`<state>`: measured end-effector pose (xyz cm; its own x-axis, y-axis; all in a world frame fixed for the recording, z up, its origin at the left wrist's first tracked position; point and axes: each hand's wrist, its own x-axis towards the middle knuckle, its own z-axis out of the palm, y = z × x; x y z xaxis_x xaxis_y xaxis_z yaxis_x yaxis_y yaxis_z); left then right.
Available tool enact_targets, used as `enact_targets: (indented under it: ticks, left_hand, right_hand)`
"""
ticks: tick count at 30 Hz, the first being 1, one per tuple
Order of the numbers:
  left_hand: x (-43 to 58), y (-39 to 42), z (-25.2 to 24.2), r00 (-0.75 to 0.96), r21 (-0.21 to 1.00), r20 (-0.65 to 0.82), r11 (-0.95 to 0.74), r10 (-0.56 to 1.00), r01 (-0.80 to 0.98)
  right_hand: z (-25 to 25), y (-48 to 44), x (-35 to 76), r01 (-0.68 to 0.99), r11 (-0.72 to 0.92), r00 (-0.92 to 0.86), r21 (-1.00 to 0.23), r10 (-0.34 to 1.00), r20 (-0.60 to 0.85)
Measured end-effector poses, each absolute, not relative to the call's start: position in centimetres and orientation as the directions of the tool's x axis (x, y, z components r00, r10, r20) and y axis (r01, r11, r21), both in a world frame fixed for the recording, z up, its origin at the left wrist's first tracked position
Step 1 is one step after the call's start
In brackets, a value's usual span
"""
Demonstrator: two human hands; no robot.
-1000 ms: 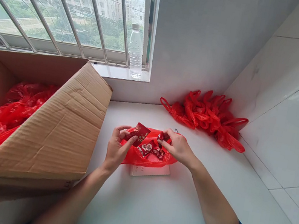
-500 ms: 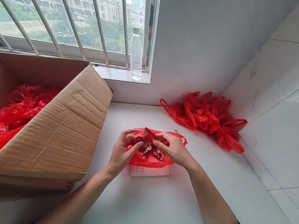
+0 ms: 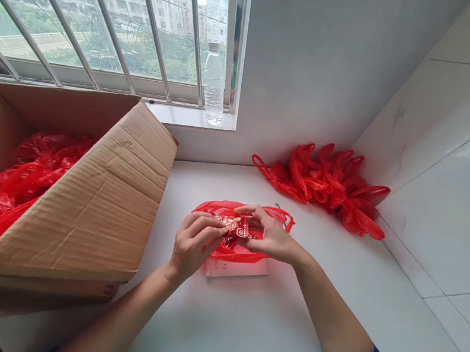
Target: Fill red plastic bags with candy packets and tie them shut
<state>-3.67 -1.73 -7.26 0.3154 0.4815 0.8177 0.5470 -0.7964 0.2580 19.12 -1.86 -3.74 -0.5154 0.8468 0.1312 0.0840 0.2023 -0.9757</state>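
Observation:
Over an open red plastic bag (image 3: 243, 257), my left hand (image 3: 196, 244) pinches the left end of a small red wrapped packet (image 3: 236, 225) with pale print, its patterned face turned up. My right hand (image 3: 272, 236) curves around the packet's right end, thumb and fingers apart. Whether it touches the packet I cannot tell. Below the packet, inside the bag, lie more dark red wrapped pieces, partly hidden by the hands. The bag rests on a white booklet or flat box (image 3: 237, 269) with dark writing along its near edge.
To the left stands an open cardboard box (image 3: 92, 194) with red plastic bags (image 3: 12, 187) inside. A heap of red bags (image 3: 328, 180) lies against the back wall at right. A clear bottle (image 3: 214, 85) stands on the sill of the barred window. The white tabletop (image 3: 246, 322) runs underneath.
The packet has turned so its printed face shows. My left fingers have closed over its left end, and my right hand has loosened from a pinch, its fingers spreading.

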Motion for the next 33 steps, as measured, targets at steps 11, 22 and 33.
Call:
enact_targets:
  ticks: [11, 22, 33]
  left_hand:
    - [-3.9, -1.6, -8.1, 0.402, 0.159, 0.792, -0.791, 0.459, 0.59]
    - [-4.3, -0.8, -8.7, 0.491, 0.183, 0.34, -0.568, 0.802, 0.802]
    - [-5.2, -1.0, -9.2, 0.473, 0.122, 0.173, -0.496, 0.864, 0.86]
  right_hand:
    - [-5.3, -1.1, 18.6, 0.079, 0.156, -0.41, -0.985, 0.905, 0.111]
    - [-5.8, -0.8, 19.4, 0.781, 0.32, -0.292, -0.537, 0.946, 0.138]
    - [-7.1, -0.4, 19.2, 0.968, 0.193, -0.191, -0.163, 0.981, 0.029]
